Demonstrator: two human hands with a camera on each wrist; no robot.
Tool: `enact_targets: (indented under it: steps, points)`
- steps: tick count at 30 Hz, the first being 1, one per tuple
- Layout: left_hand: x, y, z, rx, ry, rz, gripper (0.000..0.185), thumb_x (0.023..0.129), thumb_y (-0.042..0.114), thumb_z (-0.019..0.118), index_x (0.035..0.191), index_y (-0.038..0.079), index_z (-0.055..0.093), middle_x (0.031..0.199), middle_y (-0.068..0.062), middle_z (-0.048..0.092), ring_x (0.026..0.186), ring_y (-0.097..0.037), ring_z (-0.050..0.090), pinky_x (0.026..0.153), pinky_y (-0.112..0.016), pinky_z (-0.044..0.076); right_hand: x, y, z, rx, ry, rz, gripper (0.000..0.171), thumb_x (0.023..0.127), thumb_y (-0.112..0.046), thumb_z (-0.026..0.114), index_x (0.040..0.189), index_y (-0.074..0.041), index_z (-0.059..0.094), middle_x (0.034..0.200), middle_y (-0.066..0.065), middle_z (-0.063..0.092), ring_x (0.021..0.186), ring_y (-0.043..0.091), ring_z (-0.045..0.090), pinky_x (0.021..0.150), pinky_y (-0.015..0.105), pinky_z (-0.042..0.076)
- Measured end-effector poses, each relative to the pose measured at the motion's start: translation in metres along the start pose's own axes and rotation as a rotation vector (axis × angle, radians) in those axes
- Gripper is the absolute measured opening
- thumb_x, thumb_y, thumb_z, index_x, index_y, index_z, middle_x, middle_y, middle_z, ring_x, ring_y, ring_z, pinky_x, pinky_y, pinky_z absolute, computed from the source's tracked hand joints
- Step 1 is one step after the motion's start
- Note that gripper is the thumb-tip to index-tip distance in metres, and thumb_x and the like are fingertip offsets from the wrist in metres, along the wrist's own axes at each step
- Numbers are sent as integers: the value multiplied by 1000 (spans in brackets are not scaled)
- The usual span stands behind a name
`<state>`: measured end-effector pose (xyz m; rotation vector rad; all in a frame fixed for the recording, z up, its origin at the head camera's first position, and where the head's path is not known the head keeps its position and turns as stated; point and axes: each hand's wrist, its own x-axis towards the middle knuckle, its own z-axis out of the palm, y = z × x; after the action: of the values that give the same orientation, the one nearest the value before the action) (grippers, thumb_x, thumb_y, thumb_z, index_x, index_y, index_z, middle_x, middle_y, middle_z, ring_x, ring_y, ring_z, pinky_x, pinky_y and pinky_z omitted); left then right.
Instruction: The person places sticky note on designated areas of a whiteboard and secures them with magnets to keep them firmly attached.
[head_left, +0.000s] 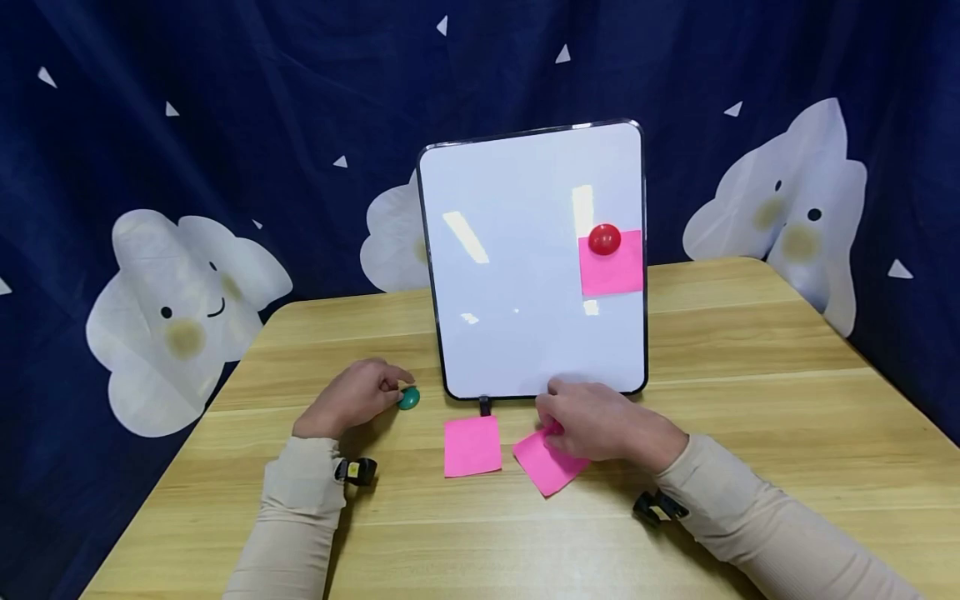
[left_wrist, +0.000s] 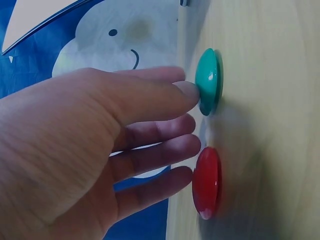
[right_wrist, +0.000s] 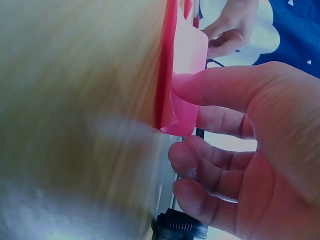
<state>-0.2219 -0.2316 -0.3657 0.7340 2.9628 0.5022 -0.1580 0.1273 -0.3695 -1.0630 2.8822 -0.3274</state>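
My left hand [head_left: 358, 396] is low over the table on the left, its thumb tip right at the edge of a round green magnet [head_left: 408, 398]. The other fingers reach loosely out, and a red magnet [left_wrist: 206, 183] lies by the little finger; in the head view that magnet is hidden behind the hand. My right hand [head_left: 600, 421] pinches a pink sticky note [head_left: 546, 462] between thumb and index finger, in front of the whiteboard [head_left: 517, 292]. In the right wrist view the held note [right_wrist: 187, 75] stands up from the wood with the thumb on its face.
On the board's right side another red magnet [head_left: 604, 239] sits over a pink note [head_left: 618, 277]. A further pink note [head_left: 472, 450] lies flat on the wooden table [head_left: 450, 550], just before the board's black foot [head_left: 485, 406]. Behind hangs a dark blue curtain [head_left: 300, 100] with clouds.
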Motion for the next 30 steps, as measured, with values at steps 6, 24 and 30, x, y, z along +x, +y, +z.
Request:
enact_targets:
  steps: [6, 24, 30]
  points:
    - [0, 2, 1, -7, -21, 30, 19, 90, 4, 68, 104, 9, 79, 92, 2, 71, 79, -12, 57, 72, -31, 51, 0, -1, 0, 6, -5, -1, 19, 86, -21, 79, 83, -21, 60, 79, -8, 46, 73, 11, 44, 63, 26, 41]
    - [2, 6, 5, 17, -56, -97, 21, 85, 20, 79, 103, 12, 74, 85, 4, 62, 76, -15, 54, 71, -34, 49, 3, 6, -2, 163, 7, -30, 13, 89, -11, 74, 85, -19, 64, 77, -14, 54, 74, 8, 50, 67, 27, 45]
    - [4, 7, 7, 38, -50, -104, 21, 85, 20, 80, 103, 11, 74, 88, 1, 64, 78, -16, 55, 74, -36, 50, 4, 8, -1, 246, 36, -27, 14, 90, -10, 73, 89, -19, 63, 78, -14, 55, 74, 8, 51, 67, 27, 47]
